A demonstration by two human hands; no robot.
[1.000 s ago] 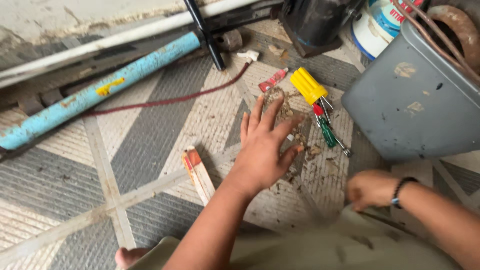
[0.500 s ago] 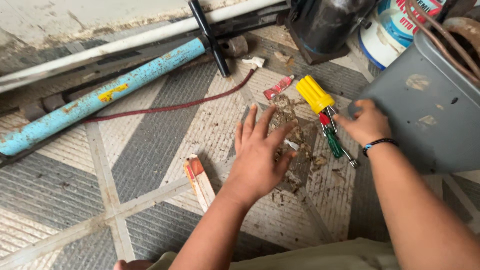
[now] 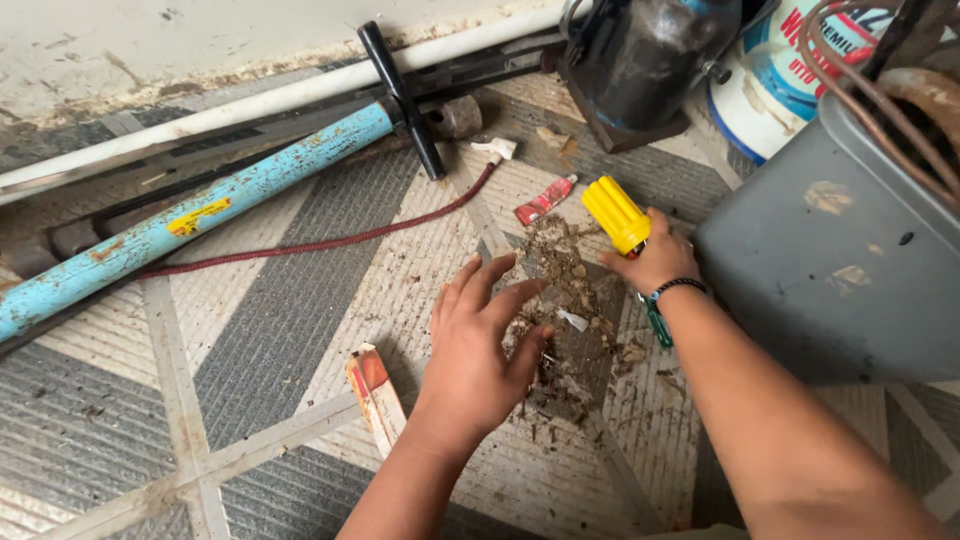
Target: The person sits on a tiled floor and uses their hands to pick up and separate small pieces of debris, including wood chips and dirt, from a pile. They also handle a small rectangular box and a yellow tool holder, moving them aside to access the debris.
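The right hand (image 3: 655,262) is down on the chunky yellow ribbed plastic screwdriver handle (image 3: 615,213), fingers curled around its lower end where the red and green small screwdrivers (image 3: 655,322) poke out beneath the wrist, so it reads as clamped on that handle, which lies on the patterned grey-and-cream tiled floor (image 3: 250,330) just beside the big grey metal box (image 3: 840,260). The grip sits low on the handle, seemingly because that is the end nearest the person. The left hand (image 3: 475,350) hovers spread and apart, palm down, fingertips at the edge of the pile of brown dirt and crumbs (image 3: 560,270), holding nothing; it looks placed to keep or sweep the debris together. A small red squeezed tube (image 3: 543,201) lies just past the dirt, a dark red cord (image 3: 330,240) trails away toward the long flaking light-blue metal pipe (image 3: 190,220), and a short red-and-cream painted wooden stick (image 3: 375,395) rests near the left wrist. Compared with half a second ago, the right hand has moved from beside the grey box onto the yellow handle, and the left hand has drawn back a touch with the fingers bending more.
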